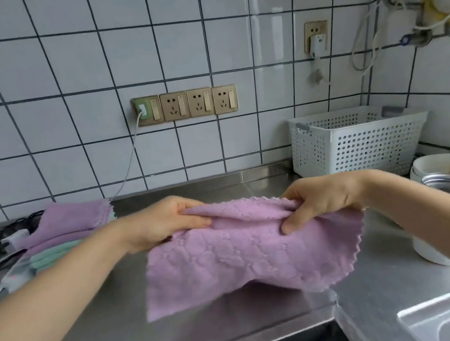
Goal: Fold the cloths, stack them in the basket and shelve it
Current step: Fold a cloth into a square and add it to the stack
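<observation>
In the frame's centre the left hand point(165, 223) and right hand point(318, 201) pinch a purple cloth point(245, 252), its far edge hidden behind closed fingers point(295, 218).

Stainless steel counter point(100, 321), lower frame. On it: stack of purple and green cloths point(64, 232), left; white perforated basket point(356, 143), upper right; white bowl point(444, 169), right edge.
</observation>
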### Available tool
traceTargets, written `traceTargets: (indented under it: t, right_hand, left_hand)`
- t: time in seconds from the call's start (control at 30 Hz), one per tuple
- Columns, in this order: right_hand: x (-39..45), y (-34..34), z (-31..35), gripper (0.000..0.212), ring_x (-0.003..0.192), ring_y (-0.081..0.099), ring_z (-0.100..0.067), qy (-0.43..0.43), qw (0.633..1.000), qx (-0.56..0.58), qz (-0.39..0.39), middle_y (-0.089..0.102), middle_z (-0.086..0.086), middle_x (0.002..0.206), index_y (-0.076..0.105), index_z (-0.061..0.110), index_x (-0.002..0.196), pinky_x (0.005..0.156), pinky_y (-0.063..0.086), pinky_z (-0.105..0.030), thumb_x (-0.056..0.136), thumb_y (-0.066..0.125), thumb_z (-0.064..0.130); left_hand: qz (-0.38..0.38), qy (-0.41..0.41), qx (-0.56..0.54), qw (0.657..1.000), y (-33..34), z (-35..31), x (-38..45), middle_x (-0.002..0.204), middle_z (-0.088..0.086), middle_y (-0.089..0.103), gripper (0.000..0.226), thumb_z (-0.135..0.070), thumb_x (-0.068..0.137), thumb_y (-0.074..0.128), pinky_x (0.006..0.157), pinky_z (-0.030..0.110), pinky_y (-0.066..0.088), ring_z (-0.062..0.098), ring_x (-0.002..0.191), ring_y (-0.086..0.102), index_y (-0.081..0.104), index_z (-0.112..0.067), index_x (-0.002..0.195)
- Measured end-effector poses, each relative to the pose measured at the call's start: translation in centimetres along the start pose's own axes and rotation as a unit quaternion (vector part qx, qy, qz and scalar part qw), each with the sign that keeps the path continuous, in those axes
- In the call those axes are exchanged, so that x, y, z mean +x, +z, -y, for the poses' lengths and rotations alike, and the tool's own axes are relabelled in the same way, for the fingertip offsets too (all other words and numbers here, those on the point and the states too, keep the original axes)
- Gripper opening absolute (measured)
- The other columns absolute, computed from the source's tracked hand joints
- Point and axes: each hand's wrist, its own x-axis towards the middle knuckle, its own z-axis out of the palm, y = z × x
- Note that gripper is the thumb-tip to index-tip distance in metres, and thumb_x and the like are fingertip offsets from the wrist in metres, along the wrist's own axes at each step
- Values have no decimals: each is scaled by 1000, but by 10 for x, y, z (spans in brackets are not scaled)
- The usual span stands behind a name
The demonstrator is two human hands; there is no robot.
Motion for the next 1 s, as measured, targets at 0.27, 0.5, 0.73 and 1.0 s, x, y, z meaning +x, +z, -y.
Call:
traceTargets:
  t: [0.27, 0.5, 0.73, 1.0]
  right_hand:
    - [57, -3, 34, 19, 76, 55, -17, -53, 926, -249, -277, 70, -12, 94, 70, 7, 94, 64, 40, -24, 89, 52, 8]
    - [76, -1, 85, 35, 88, 65, -29, -274, 747, -223, -563, 72, -5, 98, 69, 18, 104, 74, 54, -42, 87, 41, 7]
    - [87, 92, -13, 25, 89, 66, -24, -243, 827, -275, -426, 72, -1, 97, 71, 17, 102, 75, 52, -31, 88, 54, 4]
    - [83, 161, -84, 38, 123, 52, -10, -191, 902, -267, -279, 54, 8, 136, 59, 26, 127, 106, 38, -20, 93, 54, 13]
  left_hand:
    - [-122, -107, 288, 944, -82, 19, -28, 79, -3, 67, 26, -28, 81, 67, 74, 26, 47, 18, 83, 64, 70, -4, 90]
    - [-479, 43, 389, 786, -97, 3, -44, 117, 17, 66, 45, 3, 87, 48, 88, 39, 47, 37, 105, 61, 61, -18, 124]
    - [-262, -22, 413, 872, -46, 122, -87, 143, -12, 44, 66, 9, 87, 44, 112, 33, 32, 17, 133, 43, 45, -33, 138]
    - [-95, -61, 386, 916, 14, 192, -129, 148, -33, 6, 60, -9, 98, 36, 116, 15, 0, -14, 138, -1, 21, -46, 143]
